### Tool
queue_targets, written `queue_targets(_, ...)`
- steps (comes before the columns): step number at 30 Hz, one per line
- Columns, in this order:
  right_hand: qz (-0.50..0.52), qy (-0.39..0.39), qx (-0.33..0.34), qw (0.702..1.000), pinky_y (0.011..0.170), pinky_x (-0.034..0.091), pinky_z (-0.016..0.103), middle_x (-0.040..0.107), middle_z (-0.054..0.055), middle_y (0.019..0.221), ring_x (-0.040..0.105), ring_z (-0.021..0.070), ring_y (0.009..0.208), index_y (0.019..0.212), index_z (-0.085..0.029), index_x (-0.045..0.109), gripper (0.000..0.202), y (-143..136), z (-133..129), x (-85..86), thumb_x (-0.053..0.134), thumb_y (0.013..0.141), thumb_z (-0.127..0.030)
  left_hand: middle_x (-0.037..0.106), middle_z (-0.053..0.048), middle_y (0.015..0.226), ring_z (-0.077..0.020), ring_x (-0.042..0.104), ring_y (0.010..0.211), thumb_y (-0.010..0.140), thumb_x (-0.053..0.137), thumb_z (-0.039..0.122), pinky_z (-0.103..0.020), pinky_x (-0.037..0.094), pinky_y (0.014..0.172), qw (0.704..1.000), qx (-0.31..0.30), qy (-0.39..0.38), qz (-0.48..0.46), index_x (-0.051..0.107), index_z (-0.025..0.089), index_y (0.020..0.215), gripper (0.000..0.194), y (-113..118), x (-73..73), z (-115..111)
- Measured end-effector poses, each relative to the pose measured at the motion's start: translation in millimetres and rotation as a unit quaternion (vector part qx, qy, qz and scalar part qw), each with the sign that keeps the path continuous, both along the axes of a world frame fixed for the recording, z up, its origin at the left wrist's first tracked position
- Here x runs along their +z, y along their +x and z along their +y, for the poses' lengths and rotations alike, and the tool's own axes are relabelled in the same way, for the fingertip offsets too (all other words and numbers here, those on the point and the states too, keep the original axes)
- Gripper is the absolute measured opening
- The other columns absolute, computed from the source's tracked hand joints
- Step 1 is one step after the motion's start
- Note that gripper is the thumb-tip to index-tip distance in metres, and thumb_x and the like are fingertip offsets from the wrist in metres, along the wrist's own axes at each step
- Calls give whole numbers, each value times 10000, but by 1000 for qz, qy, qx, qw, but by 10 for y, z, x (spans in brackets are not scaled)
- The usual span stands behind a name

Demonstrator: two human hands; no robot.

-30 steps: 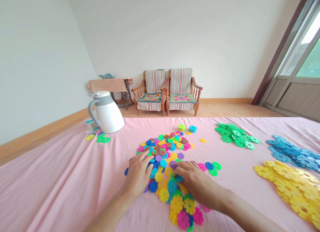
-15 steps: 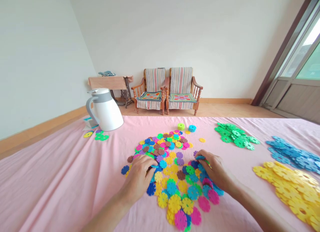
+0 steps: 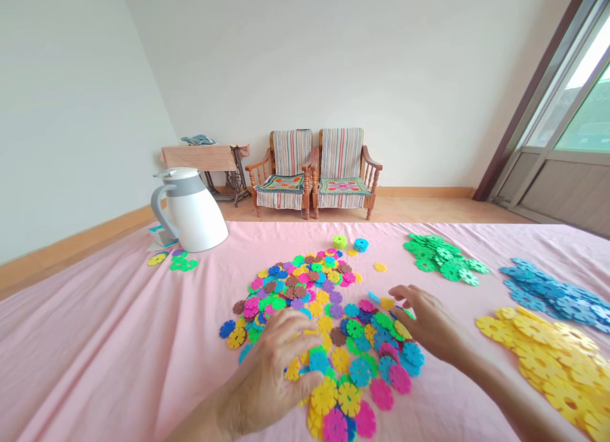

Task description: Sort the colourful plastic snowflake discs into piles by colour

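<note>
A mixed pile of snowflake discs [image 3: 340, 359] in yellow, blue, green, pink, purple and brown spreads over the pink cloth. My left hand [image 3: 271, 372] hovers over the pile's near left side, thumb and fingers apart, with nothing visible in it; discs beneath it are partly hidden. At the pile's right edge is my right hand [image 3: 424, 318], its thumb and forefinger parted. Just beyond those fingertips are a light blue disc [image 3: 374, 298], which looks tilted, and a yellow disc [image 3: 387, 303].
Sorted heaps of green discs [image 3: 441, 256], blue discs [image 3: 555, 293] and yellow discs [image 3: 553, 359] lie on the right. Small stacks, one lime [image 3: 339, 242] and one blue [image 3: 361, 245], stand behind the pile. A white jug [image 3: 195, 213] is at back left on the pink cloth [image 3: 109, 340].
Both hands have opened; each pinched a blue disc before. My left hand has come nearer and spread its fingers. My right hand has drawn slightly right. The view has shifted a little.
</note>
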State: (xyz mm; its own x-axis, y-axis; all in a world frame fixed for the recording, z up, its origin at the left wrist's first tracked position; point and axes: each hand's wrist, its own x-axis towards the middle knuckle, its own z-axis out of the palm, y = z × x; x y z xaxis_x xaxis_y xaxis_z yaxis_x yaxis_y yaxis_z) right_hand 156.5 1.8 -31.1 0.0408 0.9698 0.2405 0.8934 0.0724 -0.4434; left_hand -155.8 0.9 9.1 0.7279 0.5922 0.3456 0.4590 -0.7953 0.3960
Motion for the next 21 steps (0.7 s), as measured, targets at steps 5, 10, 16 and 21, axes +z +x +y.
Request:
queue_targets(5, -27, -25, 46, 998, 835, 442, 385, 621, 113, 954, 580, 242, 942, 1037, -166, 635, 297, -227, -129, 126, 426, 834, -225, 633, -28, 1063, -213, 541, 1015, 812, 608, 377, -432, 337, 1021, 996, -63, -24, 62, 606, 285, 1122, 324, 99, 51, -95)
queue_targets(10, 85, -14, 155, 984, 786, 474, 323, 637, 66, 960, 601, 180, 880, 1024, -225, 636, 273, -495, -183, 283, 411, 871, -221, 627, -53, 1116, -226, 533, 1060, 863, 530, 410, -440, 333, 1028, 998, -36, 3, 59, 579, 270, 1178, 348, 86, 71, -52)
queue_targets(16, 8, 47, 127, 991, 841, 441, 358, 612, 103, 1040, 566, 215, 979, 1123, -181, 584, 293, -540, 277, 337, 430, 883, -244, 545, -62, 1262, -247, 487, 1154, 868, 476, 480, -417, 391, 980, 995, 76, 38, 53, 571, 286, 1204, 399, 1, 147, 644)
queue_targets(21, -109, 7, 153, 982, 921, 358, 368, 569, 134, 1178, 481, 243, 1117, 1234, -154, 521, 399, -793, 956, 403, 466, 880, -330, 564, -95, 1218, -277, 480, 1135, 863, 457, 482, -421, 395, 939, 970, 201, 34, 132, 578, 254, 1203, 427, 78, -21, 1441)
